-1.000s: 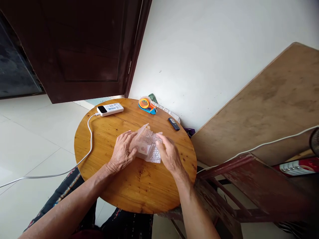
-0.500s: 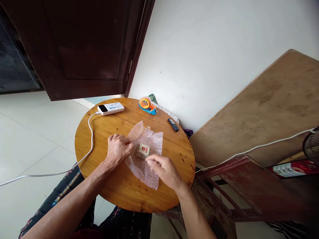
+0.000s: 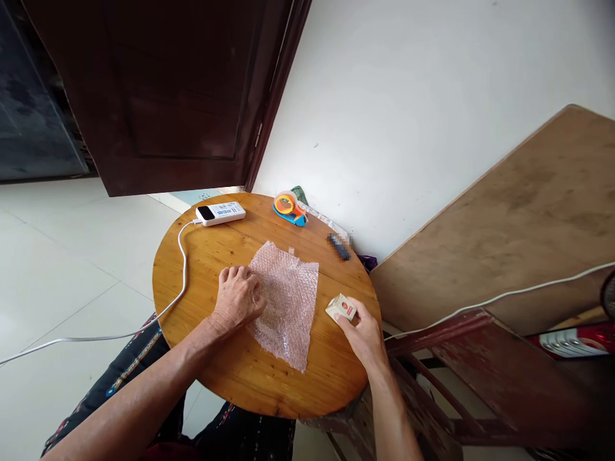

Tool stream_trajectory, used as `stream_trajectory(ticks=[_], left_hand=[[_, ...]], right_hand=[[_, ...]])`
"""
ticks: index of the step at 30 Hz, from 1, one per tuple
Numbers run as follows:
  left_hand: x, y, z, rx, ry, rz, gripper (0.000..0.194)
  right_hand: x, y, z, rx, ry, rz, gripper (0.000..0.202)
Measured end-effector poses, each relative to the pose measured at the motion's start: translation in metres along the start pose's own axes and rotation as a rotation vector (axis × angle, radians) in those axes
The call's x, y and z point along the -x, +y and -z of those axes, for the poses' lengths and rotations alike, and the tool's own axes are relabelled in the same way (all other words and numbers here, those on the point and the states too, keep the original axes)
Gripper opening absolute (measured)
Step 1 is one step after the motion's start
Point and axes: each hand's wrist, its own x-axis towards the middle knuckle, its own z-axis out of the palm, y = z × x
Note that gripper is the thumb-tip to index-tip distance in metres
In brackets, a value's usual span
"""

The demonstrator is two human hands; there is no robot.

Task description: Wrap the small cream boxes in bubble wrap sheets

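Note:
A sheet of clear bubble wrap (image 3: 288,307) lies spread on the round wooden table (image 3: 259,397). My left hand (image 3: 239,294) rests on its left edge, fingers curled and thumb pressed against the plastic. To the right of the sheet, my right hand (image 3: 362,330) grips a small cream-coloured box (image 3: 342,308) with a red mark and label on its top. Thumb and fingers clasp the box from its near and right sides, and it sits tilted in the grasp.
A white device with a dark screen (image 3: 221,213) stands at the back left, its white cable (image 3: 184,269) running off the table. An orange and blue tape dispenser (image 3: 289,208) is at the back. A small dark object (image 3: 339,246), pixelated, lies near the wall (image 3: 408,128).
My right hand has lifted the small box off the middle of the bubble wrap and carried it to the right. The sheet now lies flatter, with my left hand still at its left edge.

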Motion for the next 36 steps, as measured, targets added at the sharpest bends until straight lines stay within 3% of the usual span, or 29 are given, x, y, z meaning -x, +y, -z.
stream_trajectory(ticks=[3, 6, 7, 10, 13, 18, 22, 24, 28, 31, 36], left_hand=[[0.001, 0.0, 0.002, -0.004, -0.013, 0.0, 0.017], [0.001, 0.0, 0.002, -0.008, -0.01, -0.004, 0.017], [0.001, 0.001, 0.002, -0.014, -0.008, -0.005, 0.017], [0.001, 0.0, -0.001, -0.041, 0.006, -0.008, 0.019], [0.001, -0.003, -0.002, -0.07, -0.01, -0.019, 0.021], [0.01, -0.018, 0.019, -0.19, -0.123, -0.086, 0.029], [0.018, -0.01, 0.037, -0.257, -0.055, -0.096, 0.03], [0.018, 0.003, 0.033, -0.207, -0.051, -0.197, 0.032], [0.016, 0.019, 0.01, -0.126, -0.197, -0.397, 0.047], [0.016, 0.009, -0.003, -0.093, -0.273, -0.393, 0.052], [0.021, -0.012, -0.005, -0.003, -0.203, -0.44, 0.054]], right_hand=[[0.002, 0.013, 0.008, 0.106, 0.058, 0.058, 0.059], [0.009, -0.014, 0.0, 0.109, 0.229, 0.24, 0.053], [0.012, -0.029, -0.006, 0.081, 0.229, 0.306, 0.046], [0.015, -0.07, -0.035, 0.036, 0.039, 0.471, 0.036], [0.006, -0.087, -0.066, 0.086, -0.16, 0.524, 0.044], [-0.012, -0.07, -0.089, 0.168, -0.191, 0.512, 0.046], [-0.01, -0.063, -0.089, 0.208, -0.176, 0.525, 0.048], [-0.008, -0.064, -0.089, 0.219, -0.166, 0.533, 0.048], [-0.005, -0.064, -0.092, 0.2, -0.129, 0.528, 0.048], [-0.006, -0.06, -0.095, 0.18, -0.084, 0.49, 0.046], [-0.005, -0.062, -0.093, 0.125, -0.037, 0.486, 0.04]])
